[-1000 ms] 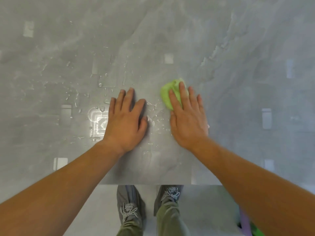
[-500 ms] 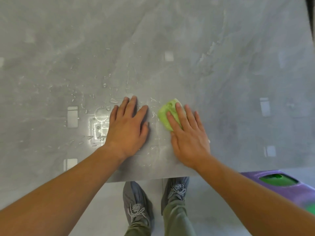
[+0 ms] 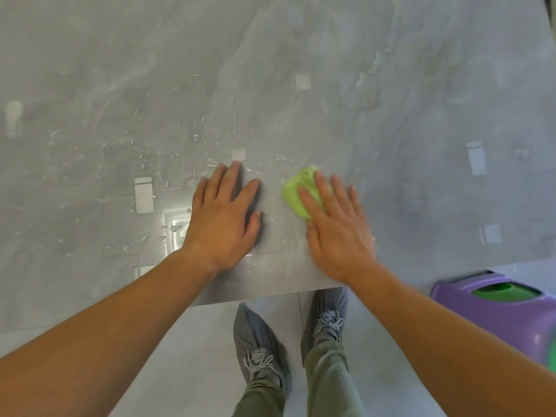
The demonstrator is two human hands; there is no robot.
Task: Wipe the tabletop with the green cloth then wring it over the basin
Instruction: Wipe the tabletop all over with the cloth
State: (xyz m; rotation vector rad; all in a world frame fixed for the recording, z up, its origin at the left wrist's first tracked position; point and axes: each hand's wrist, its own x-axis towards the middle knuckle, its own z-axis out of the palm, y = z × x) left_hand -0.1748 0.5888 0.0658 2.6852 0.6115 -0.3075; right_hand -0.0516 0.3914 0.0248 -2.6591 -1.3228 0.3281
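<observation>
— Water drops (image 3: 192, 136) sit all over the left half of the desk (image 3: 421, 100). Where's your cloth?

— Green cloth (image 3: 296, 192), just right of the frame's centre, bunched under my right hand (image 3: 334, 224). My grip there isn't closed at all: fingers stretched flat, pinning the cloth to the desk. My left hand (image 3: 224, 218) lies flat and empty beside it, palm on the wet patch.

— What could go wrong?

— I think the cloth could slide out from under my fingers, since I'm only pressing it, not clutching it. Being wadded so small, it may also smear the drops about rather than lift them. And my left palm rests on a slick surface, so leaning on it might make it skid.

— Anything in the way?

— My own left hand covers part of the wet patch, so it blocks a sweep leftward. The basin (image 3: 496, 308), purple with green inside, sits off the desk's edge at the lower right, only partly in frame. My shoes (image 3: 258, 344) stand on the floor (image 3: 180, 356) at the lower centre, and wringing short of the basin would drip there.
</observation>
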